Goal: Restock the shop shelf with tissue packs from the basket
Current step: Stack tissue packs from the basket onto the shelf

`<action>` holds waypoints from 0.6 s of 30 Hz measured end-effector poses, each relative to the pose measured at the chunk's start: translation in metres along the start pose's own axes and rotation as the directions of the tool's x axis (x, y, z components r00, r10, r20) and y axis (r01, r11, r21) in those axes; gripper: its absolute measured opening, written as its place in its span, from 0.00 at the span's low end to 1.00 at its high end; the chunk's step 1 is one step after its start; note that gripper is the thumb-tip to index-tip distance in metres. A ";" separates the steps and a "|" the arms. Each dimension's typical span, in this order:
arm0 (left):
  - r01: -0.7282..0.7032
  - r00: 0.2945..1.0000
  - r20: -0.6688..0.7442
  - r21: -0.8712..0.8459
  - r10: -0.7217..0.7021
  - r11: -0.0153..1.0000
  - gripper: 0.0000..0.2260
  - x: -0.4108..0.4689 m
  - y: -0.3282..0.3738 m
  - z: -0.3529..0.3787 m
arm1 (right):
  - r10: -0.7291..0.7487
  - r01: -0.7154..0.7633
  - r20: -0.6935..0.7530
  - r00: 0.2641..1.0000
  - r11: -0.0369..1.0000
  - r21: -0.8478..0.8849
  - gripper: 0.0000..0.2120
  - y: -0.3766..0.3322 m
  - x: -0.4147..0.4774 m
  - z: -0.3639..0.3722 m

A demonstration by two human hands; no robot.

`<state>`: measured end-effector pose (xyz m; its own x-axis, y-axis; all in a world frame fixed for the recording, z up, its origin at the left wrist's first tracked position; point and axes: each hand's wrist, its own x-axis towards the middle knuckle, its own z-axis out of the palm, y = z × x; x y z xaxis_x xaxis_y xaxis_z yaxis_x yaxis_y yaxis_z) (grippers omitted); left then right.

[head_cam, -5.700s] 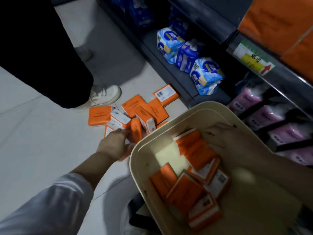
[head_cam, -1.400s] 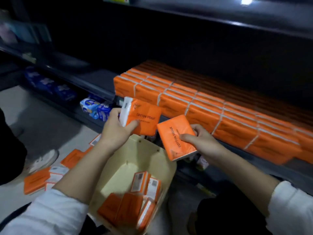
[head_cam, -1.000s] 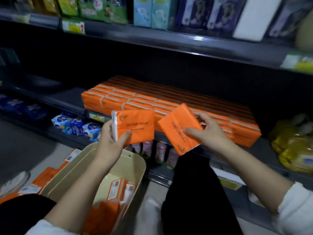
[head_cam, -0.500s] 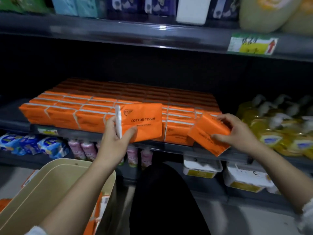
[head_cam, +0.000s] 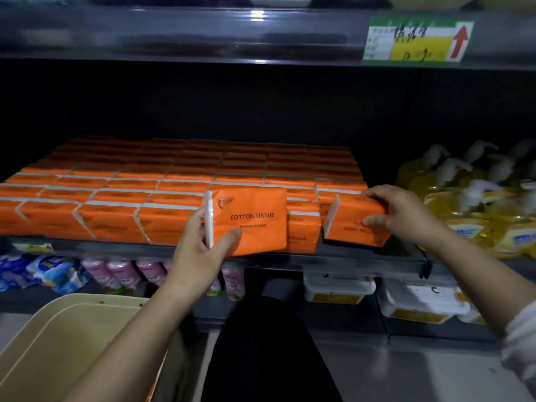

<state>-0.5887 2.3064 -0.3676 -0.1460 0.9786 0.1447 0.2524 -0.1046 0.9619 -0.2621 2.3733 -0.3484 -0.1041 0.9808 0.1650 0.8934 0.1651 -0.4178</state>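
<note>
**Materials and shapes.** The stock is flat, rectangular tissue packs in glossy orange film with white end flaps. They lie in close rows [head_cam: 121, 198] across the dark metal shelf [head_cam: 362, 258] at mid-frame, filling it from the left edge to right of centre. A smooth cream plastic basket [head_cam: 58, 329] with rounded corners sits at lower left; only a sliver of orange shows at its right rim. Right of the rows stand translucent yellow pump bottles [head_cam: 475, 207], blurred. On the lower tier are pink bottles [head_cam: 121, 274], blue-and-white soft packs [head_cam: 43, 274] and white lidded tubs [head_cam: 339, 288]. A green and yellow price label [head_cam: 417, 39] with a red arrow is clipped to the upper shelf rail at upper right.

**Hands.** The left hand [head_cam: 200, 250] grasps one pack printed "COTTON TISSUE" [head_cam: 252, 221] by its white end, thumb on the face, holding it upright in front of the front row. The right hand [head_cam: 403, 213] grasps a second pack [head_cam: 353, 224], fingers over the top and thumb on the front face. That pack stands on the shelf deck at the right end of the front row, just beside the neighbouring pack.

**Change.** Half a second earlier the right-hand pack was tilted in the air ahead of the shelf edge; it now sits on the deck. The left-hand pack is held much as before.
</note>
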 end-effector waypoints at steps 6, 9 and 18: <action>-0.023 0.999 0.033 0.021 0.022 1.000 0.15 0.004 -0.001 0.009 | -0.056 0.007 -0.163 0.985 0.959 -0.283 0.25 -0.009 0.016 0.038; -0.012 0.999 0.050 0.038 0.010 0.999 0.15 0.004 -0.003 0.010 | -0.047 -0.019 -0.195 0.980 0.946 -0.323 0.24 -0.005 0.011 0.051; 0.004 0.993 0.118 0.000 -0.003 1.000 0.18 -0.001 0.003 0.022 | 0.106 -0.094 -0.286 0.952 0.994 0.053 0.25 -0.014 -0.002 0.040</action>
<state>-0.5671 2.3090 -0.3701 -0.0330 0.9930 0.1130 0.2518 -0.1012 0.9625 -0.2915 2.3731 -0.3789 0.1206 0.9216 0.3689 0.8748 0.0770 -0.4784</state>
